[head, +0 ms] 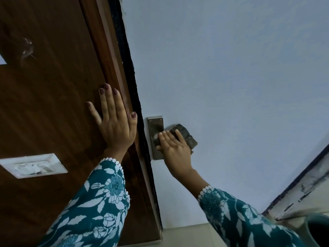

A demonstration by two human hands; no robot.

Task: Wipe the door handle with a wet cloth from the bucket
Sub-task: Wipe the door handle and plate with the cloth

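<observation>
A metal door handle on a steel backplate (155,123) is fixed to the pale blue door (231,77). My right hand (173,147) presses a dark grey cloth (187,135) around the handle lever, which is mostly hidden under cloth and fingers. The cloth sticks out past my fingers to the upper right. My left hand (115,120) lies flat with fingers spread on the brown wooden frame (53,104) beside the door edge. The rim of a teal bucket (316,229) shows at the bottom right corner.
A white switch plate (33,165) sits on the brown panel at the left. A dark gap (131,68) runs between the frame and the door. A pale, worn ledge (306,189) runs along the lower right, above the bucket. Light tiles (187,236) lie at the bottom.
</observation>
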